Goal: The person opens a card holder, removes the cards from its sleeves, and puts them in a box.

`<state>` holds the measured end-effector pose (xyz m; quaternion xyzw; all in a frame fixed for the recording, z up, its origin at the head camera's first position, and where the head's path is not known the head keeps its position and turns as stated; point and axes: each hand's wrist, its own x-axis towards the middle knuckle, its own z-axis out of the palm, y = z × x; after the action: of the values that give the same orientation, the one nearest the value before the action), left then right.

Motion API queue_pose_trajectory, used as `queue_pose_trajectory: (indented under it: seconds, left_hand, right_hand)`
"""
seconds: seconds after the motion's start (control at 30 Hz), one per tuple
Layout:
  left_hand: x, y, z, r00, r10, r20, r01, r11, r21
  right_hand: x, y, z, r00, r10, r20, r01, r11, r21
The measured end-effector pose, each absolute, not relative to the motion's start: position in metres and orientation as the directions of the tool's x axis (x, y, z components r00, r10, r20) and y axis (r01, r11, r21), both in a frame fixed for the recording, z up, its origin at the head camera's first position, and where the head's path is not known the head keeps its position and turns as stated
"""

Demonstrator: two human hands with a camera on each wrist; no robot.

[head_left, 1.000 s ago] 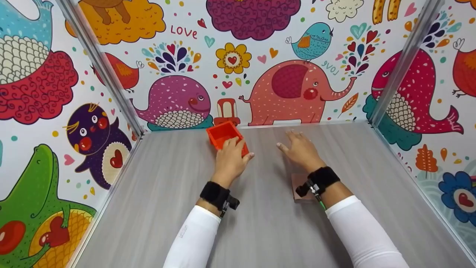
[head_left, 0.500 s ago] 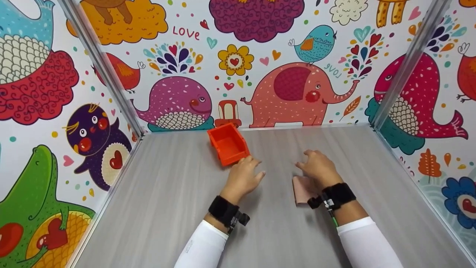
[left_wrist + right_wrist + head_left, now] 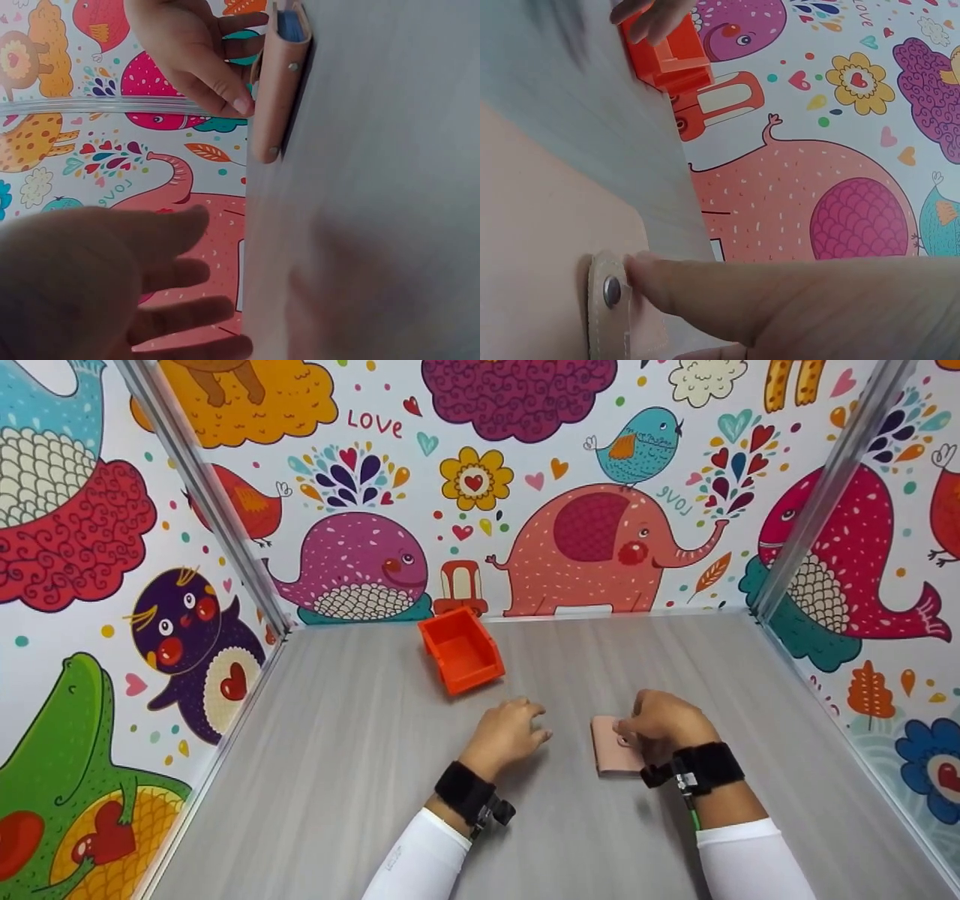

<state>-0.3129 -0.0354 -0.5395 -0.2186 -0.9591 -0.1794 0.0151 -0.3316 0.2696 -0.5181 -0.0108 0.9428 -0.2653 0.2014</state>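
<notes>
A pale pink leather card holder (image 3: 616, 750) with a snap strap (image 3: 609, 296) lies flat on the table. Blue edges show inside its open end in the left wrist view. My right hand (image 3: 670, 721) is over its right side, the thumb tip (image 3: 641, 271) touching the strap beside the metal snap. In the left wrist view the other fingers look fairly straight at the holder's far side, partly hidden. My left hand (image 3: 504, 739) hovers over the table left of the holder, fingers loosely bent and holding nothing.
An orange-red plastic bin (image 3: 461, 651) stands near the back wall, tilted in angle, left of the middle. Printed cartoon panels (image 3: 360, 562) enclose the grey wood-look table (image 3: 337, 780) at the back and both sides, with metal corner rails.
My left hand has left the orange-red bin and drawn back toward me and right. My right hand has come back from near the rear wall to the card holder, its thumb now on the strap.
</notes>
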Motion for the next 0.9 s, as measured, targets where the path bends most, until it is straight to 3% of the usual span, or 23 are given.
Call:
queue_pose_trajectory:
  seconds: [0.37, 0.9]
  left_hand:
    - [-0.308, -0.035, -0.548, -0.899, 0.431, 0.075, 0.429, 0.836, 0.343]
    - [-0.316, -0.044, -0.551, -0.911, 0.407, 0.068, 0.402, 0.842, 0.359]
  right_hand:
    - [-0.327, 0.260, -0.522, -0.893, -0.208, -0.399, 0.078, 0.802, -0.592]
    - [-0.339, 0.194, -0.531, -0.932, -0.272, -0.240, -0.056, 0.762, -0.645]
